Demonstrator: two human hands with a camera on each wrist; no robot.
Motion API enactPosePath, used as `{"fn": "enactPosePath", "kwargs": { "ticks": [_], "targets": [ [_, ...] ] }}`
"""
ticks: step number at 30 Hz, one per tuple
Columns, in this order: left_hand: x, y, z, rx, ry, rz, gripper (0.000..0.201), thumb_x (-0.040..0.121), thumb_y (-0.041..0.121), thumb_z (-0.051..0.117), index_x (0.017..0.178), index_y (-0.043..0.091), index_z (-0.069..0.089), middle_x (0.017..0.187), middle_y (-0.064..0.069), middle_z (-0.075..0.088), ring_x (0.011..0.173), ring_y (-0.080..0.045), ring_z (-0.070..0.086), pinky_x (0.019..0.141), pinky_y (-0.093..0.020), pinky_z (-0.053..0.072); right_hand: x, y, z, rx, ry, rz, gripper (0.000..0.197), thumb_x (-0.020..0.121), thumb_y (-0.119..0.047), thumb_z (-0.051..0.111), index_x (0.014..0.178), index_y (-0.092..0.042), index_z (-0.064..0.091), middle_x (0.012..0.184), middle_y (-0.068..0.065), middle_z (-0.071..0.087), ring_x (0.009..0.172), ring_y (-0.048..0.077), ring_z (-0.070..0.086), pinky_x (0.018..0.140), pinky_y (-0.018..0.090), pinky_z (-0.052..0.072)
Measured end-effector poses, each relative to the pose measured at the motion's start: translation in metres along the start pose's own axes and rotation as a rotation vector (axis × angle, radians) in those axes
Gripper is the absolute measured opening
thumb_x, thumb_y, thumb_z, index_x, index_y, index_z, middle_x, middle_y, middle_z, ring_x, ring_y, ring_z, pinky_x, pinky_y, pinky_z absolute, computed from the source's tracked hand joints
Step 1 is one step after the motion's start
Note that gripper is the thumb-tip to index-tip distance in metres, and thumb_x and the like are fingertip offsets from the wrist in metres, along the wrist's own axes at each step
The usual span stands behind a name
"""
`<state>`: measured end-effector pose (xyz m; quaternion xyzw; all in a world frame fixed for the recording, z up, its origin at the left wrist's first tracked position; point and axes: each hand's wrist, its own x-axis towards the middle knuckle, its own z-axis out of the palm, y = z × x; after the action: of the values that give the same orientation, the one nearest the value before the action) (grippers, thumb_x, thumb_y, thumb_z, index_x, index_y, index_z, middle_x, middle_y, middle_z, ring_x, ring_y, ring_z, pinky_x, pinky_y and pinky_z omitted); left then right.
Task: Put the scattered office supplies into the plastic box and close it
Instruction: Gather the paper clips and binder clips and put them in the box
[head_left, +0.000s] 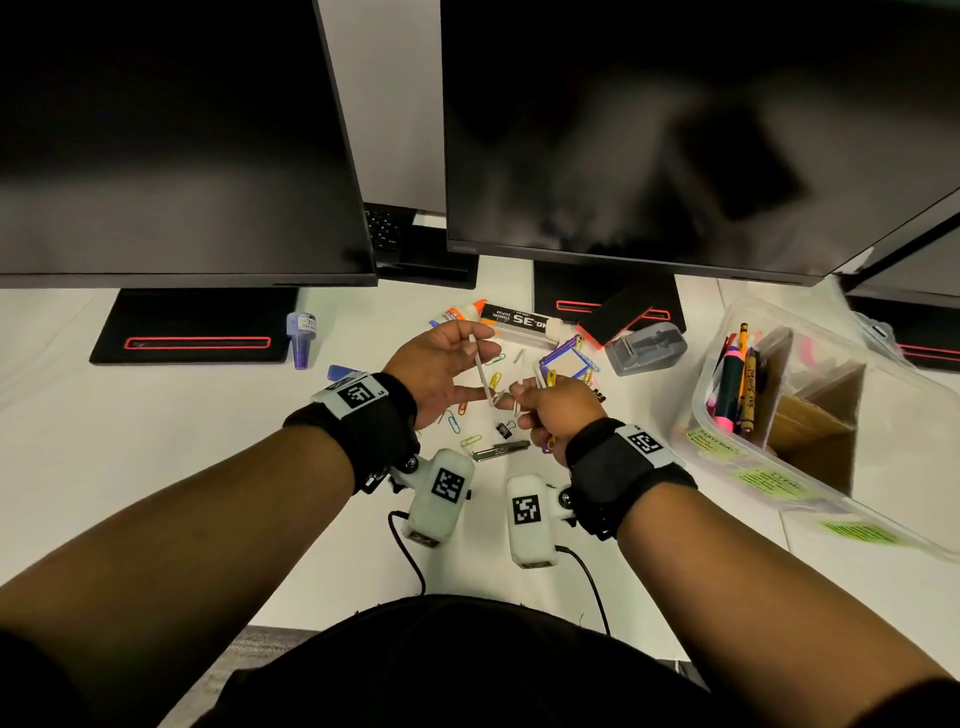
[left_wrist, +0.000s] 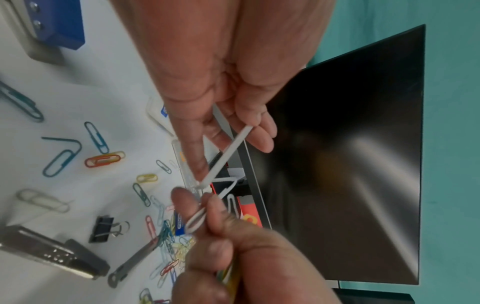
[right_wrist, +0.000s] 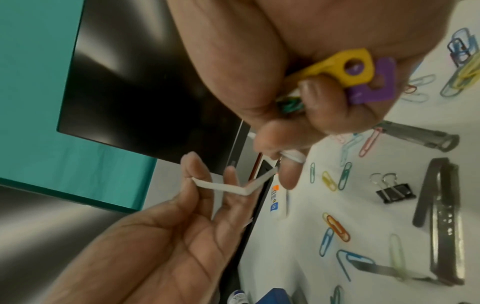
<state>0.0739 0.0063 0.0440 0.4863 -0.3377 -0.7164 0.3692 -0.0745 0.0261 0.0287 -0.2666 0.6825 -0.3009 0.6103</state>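
My left hand (head_left: 470, 364) holds a white rubber band (head_left: 483, 375), stretched between its thumb and a fingertip. In the left wrist view the band (left_wrist: 228, 152) runs down to my right hand (left_wrist: 197, 202). My right hand (head_left: 519, 397) pinches the band's other end (right_wrist: 291, 155). Its curled fingers also grip a yellow plastic piece (right_wrist: 337, 67), a purple one (right_wrist: 369, 90) and some paper clips. Both hands hover above scattered paper clips (head_left: 470, 440). The clear plastic box (head_left: 698, 395) stands open at the right with pens and markers inside.
On the desk lie a glue bottle (head_left: 457, 312), a staples box (head_left: 519, 322), a grey tape dispenser (head_left: 644, 345), a black binder clip (head_left: 504, 429), a metal stapler part (head_left: 501, 449) and a purple bottle (head_left: 301, 338). Monitors (head_left: 623, 130) overhang the back.
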Motion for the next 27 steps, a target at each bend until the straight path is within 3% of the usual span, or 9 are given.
{"fn": "enactPosePath", "kwargs": {
  "ticks": [4,7,10,16,21,22,24,25,27],
  "targets": [
    [0.001,-0.001,-0.004,-0.006,0.012,-0.009,0.028,0.099,0.003,0.035,0.090,0.018,0.057,0.088,-0.002,0.057,0.086,-0.010,0.056,0.070,-0.036,0.052,0.000,-0.007,0.007,-0.025,-0.018,-0.076,0.010,0.091,-0.008,0.057,0.087,-0.012,0.048,0.078,0.009,0.063,0.032,0.004,0.052,0.035,0.016,0.028],
    [0.002,-0.003,-0.007,0.032,0.032,-0.008,0.029,0.100,0.003,0.035,0.088,0.018,0.058,0.088,-0.002,0.060,0.082,-0.014,0.058,0.071,-0.037,0.053,0.000,-0.011,0.014,-0.185,-0.032,-0.217,0.013,0.092,-0.011,0.055,0.081,-0.013,0.051,0.074,0.003,0.065,0.033,0.004,0.054,0.037,0.018,0.032],
    [0.002,-0.005,-0.007,0.033,0.050,-0.001,0.028,0.099,0.002,0.036,0.087,0.016,0.058,0.087,-0.003,0.061,0.076,-0.018,0.059,0.070,-0.035,0.052,-0.002,-0.011,0.025,-0.306,-0.054,-0.311,0.014,0.092,-0.013,0.055,0.078,-0.012,0.052,0.080,0.010,0.068,0.038,0.011,0.058,0.046,0.024,0.040],
    [0.002,-0.011,-0.011,0.061,0.087,-0.006,0.022,0.095,-0.001,0.044,0.091,0.015,0.059,0.087,-0.004,0.065,0.072,-0.016,0.063,0.056,-0.023,0.057,0.000,-0.008,0.022,-0.161,-0.122,-0.286,0.022,0.091,-0.007,0.056,0.073,-0.016,0.047,0.063,0.001,0.058,0.033,0.007,0.054,0.039,0.019,0.030],
    [0.003,-0.014,-0.028,0.044,0.130,-0.088,0.019,0.093,-0.004,0.046,0.101,0.009,0.057,0.090,-0.010,0.065,0.073,-0.017,0.068,0.063,-0.025,0.059,0.012,0.003,0.016,-0.266,-0.062,-0.268,0.020,0.090,-0.003,0.052,0.074,-0.014,0.048,0.082,0.013,0.068,0.033,0.007,0.053,0.037,0.017,0.034],
    [0.003,-0.015,-0.033,0.047,0.142,-0.104,0.019,0.093,-0.004,0.045,0.100,0.009,0.057,0.090,-0.011,0.065,0.076,-0.018,0.066,0.066,-0.027,0.059,0.015,0.007,0.013,-0.377,-0.031,-0.278,0.016,0.090,-0.004,0.053,0.076,-0.012,0.050,0.088,0.015,0.068,0.038,0.008,0.055,0.039,0.017,0.037],
    [0.001,-0.019,-0.045,0.073,0.157,-0.138,0.021,0.094,-0.005,0.044,0.096,0.010,0.058,0.089,-0.011,0.064,0.077,-0.019,0.063,0.076,-0.033,0.056,0.023,0.019,0.006,-0.796,0.017,-0.332,0.006,0.089,-0.010,0.056,0.088,-0.005,0.056,0.098,0.019,0.066,0.068,0.020,0.064,0.057,0.022,0.040],
    [0.000,-0.021,-0.052,0.093,0.165,-0.154,0.022,0.094,-0.006,0.042,0.097,0.009,0.058,0.088,-0.011,0.063,0.077,-0.020,0.061,0.080,-0.035,0.054,0.026,0.027,0.003,-1.003,0.014,-0.353,0.013,0.089,-0.013,0.056,0.095,-0.002,0.057,0.103,0.019,0.063,0.085,0.028,0.062,0.064,0.024,0.036],
    [-0.002,-0.028,-0.063,0.150,0.187,-0.192,0.027,0.095,-0.008,0.037,0.104,0.006,0.058,0.088,-0.009,0.062,0.075,-0.018,0.058,0.080,-0.032,0.052,0.029,0.042,0.000,-1.238,-0.055,-0.382,0.019,0.090,-0.014,0.055,0.104,-0.001,0.057,0.112,0.018,0.057,0.103,0.032,0.055,0.073,0.027,0.035]
  ]
}}
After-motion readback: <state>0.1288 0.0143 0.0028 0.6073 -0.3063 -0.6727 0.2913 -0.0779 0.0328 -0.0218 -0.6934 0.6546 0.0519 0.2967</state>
